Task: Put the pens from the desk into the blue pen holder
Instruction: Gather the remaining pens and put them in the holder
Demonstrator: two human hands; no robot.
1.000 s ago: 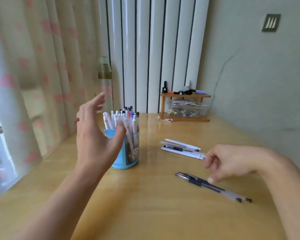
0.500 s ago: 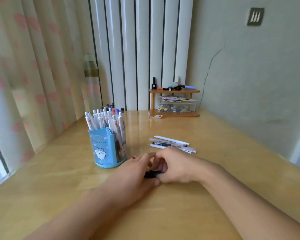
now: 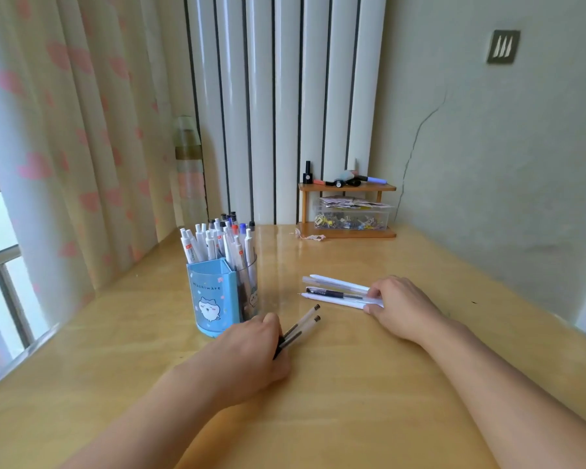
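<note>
- Blue pen holder [image 3: 217, 296] stands on the tabletop [image 3: 352, 384], nearly full.
- Left hand [image 3: 251, 353] holds two dark pens [image 3: 301, 324]; tip them up, slide into a gap.
- Right hand [image 3: 400, 308] pinches the white pens [image 3: 335, 291]; gather them together.

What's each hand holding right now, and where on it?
Left hand grips two clear pens by their dark near ends. Right hand has its fingers on the near ends of the white pens lying on the desk; not lifted.
</note>
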